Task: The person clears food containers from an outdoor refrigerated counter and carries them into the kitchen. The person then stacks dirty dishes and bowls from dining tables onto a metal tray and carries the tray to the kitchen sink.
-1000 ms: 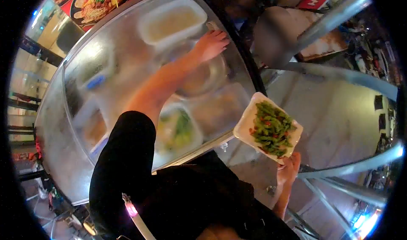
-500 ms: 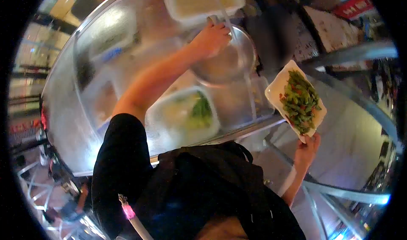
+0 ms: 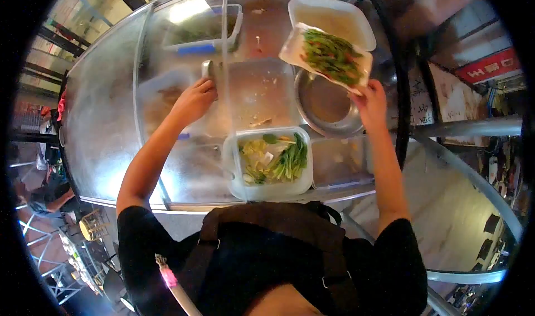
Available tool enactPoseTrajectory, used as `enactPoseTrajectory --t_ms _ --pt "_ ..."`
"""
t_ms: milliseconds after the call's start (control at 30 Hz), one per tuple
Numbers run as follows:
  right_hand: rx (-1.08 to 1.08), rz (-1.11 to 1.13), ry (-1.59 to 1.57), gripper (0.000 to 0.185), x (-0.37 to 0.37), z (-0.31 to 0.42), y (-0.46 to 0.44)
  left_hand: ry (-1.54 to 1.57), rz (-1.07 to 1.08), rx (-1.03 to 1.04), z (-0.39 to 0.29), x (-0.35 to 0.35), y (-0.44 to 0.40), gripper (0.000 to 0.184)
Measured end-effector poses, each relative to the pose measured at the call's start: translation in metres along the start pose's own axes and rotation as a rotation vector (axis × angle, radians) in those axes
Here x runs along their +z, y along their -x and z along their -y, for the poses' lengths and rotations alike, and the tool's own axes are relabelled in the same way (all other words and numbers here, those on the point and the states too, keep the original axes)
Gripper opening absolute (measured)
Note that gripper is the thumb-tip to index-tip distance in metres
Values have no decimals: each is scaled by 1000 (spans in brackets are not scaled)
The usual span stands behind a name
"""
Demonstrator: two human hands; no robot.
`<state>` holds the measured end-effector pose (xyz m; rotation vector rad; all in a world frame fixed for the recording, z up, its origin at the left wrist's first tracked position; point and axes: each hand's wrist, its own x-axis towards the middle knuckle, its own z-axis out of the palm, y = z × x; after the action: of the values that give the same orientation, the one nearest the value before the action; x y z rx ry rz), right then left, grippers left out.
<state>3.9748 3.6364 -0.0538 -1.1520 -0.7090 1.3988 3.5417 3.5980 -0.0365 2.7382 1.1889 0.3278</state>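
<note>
My right hand [image 3: 372, 103] grips the near corner of a white rectangular plate [image 3: 290, 51] piled with green vegetables and red bits [image 3: 332, 56]. The plate is held over a round metal bowl [image 3: 313, 101] and the near part of a white tub of pale liquid [image 3: 362, 29], partly covering both. My left hand [image 3: 195, 99] has its fingers closed at the small metal handle [image 3: 207, 69] of a clear sliding panel [image 3: 224, 37].
Toward me sits a white container [image 3: 234, 190] with yellow and green leafy vegetables. A blue-clipped container [image 3: 195, 47] of greens and another container [image 3: 161, 95] lie under the clear panel. Grey metal bars [image 3: 473, 127] stand at the right.
My left hand has moved left with the handle, and the clear panel has slid left, uncovering the bowl and tubs. My right hand has brought the plate from the right side over the counter.
</note>
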Motion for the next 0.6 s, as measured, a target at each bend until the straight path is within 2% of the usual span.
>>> enactPoseTrajectory --t_ms 67,167,300,333,400,433,467,533,567,600 --pt "23 90 -27 20 47 -25 -40 2 -39 -100 17 -14 31 8" --pt "17 138 -81 21 137 -58 -99 -41 -22 -173 59 -28 74 10" --pt "-36 198 244 18 272 -73 -149 -71 -104 -271 98 -36 129 9" --pt "-102 282 356 15 304 -69 -154 -72 -106 -273 108 -38 138 9" --pt "-410 194 1000 17 355 -104 -216 -15 -177 -346 121 -43 155 11" --pt "-574 134 1320 19 388 -86 -196 -10 -177 -353 128 -45 161 11" --pt "-692 196 1415 21 411 -92 -206 -27 -213 -356 134 -46 167 11" --pt "-825 305 1237 33 447 -90 -196 -26 -242 -365 140 -47 179 11" --pt "-608 292 1164 42 468 -79 -193 -20 -264 -377 141 -49 182 10" --pt "-395 276 1084 63 481 -71 -192 -15 -287 -389 142 -51 185 10"
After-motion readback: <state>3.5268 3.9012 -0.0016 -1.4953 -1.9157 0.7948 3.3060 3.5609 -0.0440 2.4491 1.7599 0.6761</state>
